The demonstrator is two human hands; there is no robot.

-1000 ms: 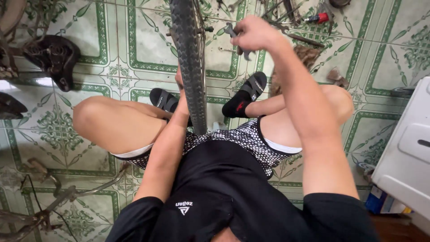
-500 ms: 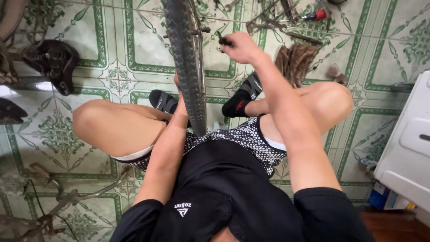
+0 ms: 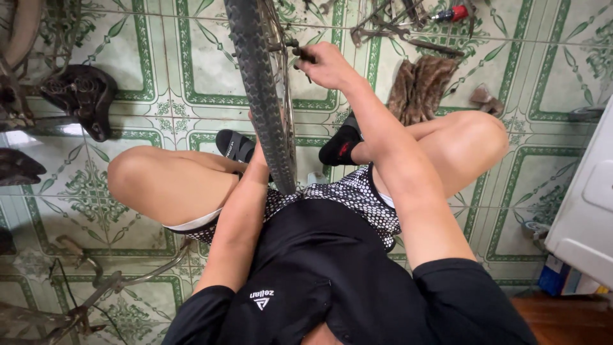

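Right hand (image 3: pixel 329 64) is fisted around a small dark tool (image 3: pixel 305 54), grip pressed tight on it, right up against the hub side of the wheel (image 3: pixel 262 96). Can't make out exactly what kind of tool it is, it's mostly buried in the fingers. Left hand (image 3: pixel 258 156) is behind the tyre down low, touching it near where it meets the lap, but the grip is hidden so I can't tell if it's spread or clamped.

The wheel stands upright between the knees, running from the top edge of the floor view down to the shorts. One wheel, one knobby tyre on it.

Counting the rest: two black sandals (image 3: pixel 233 145), one each side of the tyre. One brown rag (image 3: pixel 418 86) on the floor just past the right knee. One red-handled tool (image 3: pixel 454 13) at the far edge, with a loose pile of metal tools beside it, too jumbled to count. One black saddle (image 3: pixel 83 99) off to the left, flipped over. Some bare metal frame bits (image 3: pixel 83 300) at the near left corner.

Floor (image 3: pixel 159 64) is glossy tile, cream with green borders and leafy patterns. There's a white box-shaped thing (image 3: pixel 587 204) at the right edge, and a strip of reddish wood in the near right corner.
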